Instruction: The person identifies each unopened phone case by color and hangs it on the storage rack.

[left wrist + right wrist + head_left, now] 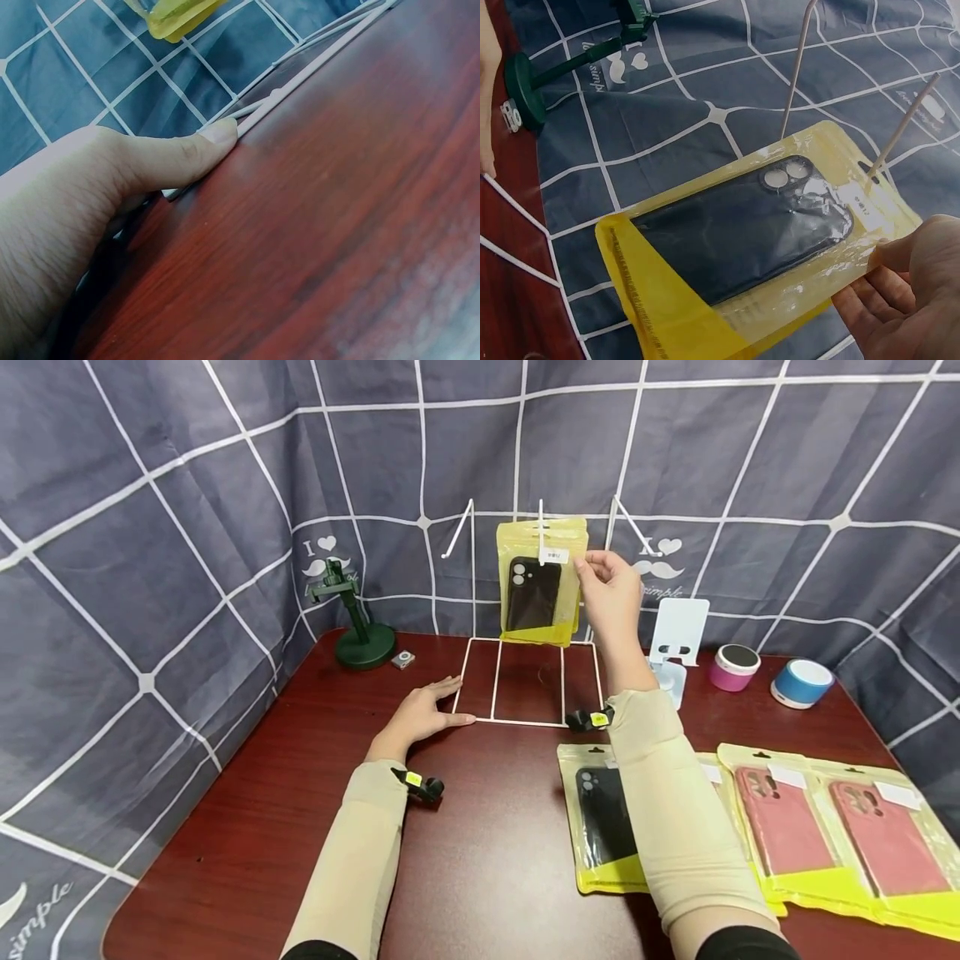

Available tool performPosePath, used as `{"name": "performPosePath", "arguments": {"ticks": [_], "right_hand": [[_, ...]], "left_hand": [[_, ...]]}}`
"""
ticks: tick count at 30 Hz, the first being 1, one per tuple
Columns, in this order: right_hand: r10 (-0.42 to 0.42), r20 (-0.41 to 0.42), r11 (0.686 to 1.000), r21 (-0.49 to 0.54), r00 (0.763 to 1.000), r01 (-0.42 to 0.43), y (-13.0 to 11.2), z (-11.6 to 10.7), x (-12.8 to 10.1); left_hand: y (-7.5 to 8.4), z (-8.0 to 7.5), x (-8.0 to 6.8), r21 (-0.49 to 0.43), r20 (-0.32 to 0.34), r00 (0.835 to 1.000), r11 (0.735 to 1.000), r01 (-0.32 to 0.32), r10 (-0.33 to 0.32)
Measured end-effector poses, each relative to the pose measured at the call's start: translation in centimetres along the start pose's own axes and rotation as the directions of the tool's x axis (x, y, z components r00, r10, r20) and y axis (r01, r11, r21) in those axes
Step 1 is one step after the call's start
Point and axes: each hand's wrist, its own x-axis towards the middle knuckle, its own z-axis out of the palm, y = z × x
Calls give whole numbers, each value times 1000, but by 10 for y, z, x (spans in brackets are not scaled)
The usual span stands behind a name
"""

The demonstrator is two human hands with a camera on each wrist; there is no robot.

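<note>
A white wire display rack (525,723) stands on the table, with prongs sticking out at its top. On the middle prong hangs a yellow-edged clear bag (534,593) holding a black phone case (742,225); another yellow bag shows behind it. My right hand (611,597) pinches the front bag's right edge near its top, between thumb and fingers. In the right wrist view the prong passes through the bag's hang hole. My left hand (420,714) rests at the rack base's left front corner, its fingers extended and thumb (180,159) pressing the front bar.
Right of the rack, several bagged phone cases lie on the table, black (603,814) and pink (783,818). Behind them stand a white phone stand (678,631), a pink speaker (733,670) and a blue one (801,687). A green stand (365,647) and small silver gadget (403,659) sit back left.
</note>
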Motion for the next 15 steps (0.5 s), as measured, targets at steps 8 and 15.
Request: {"name": "performPosePath", "arguments": {"ticks": [8,15], "right_hand": [[-85,27,989,-115,996,88,18,-20,-10],[-71,140,994,-71,988,82,34,-45,-29]], "left_hand": [[1,-1,-2,-21,-1,1000,1000,-9,9],[1,-2,-2,-24,0,1000,1000,-13,13]]}}
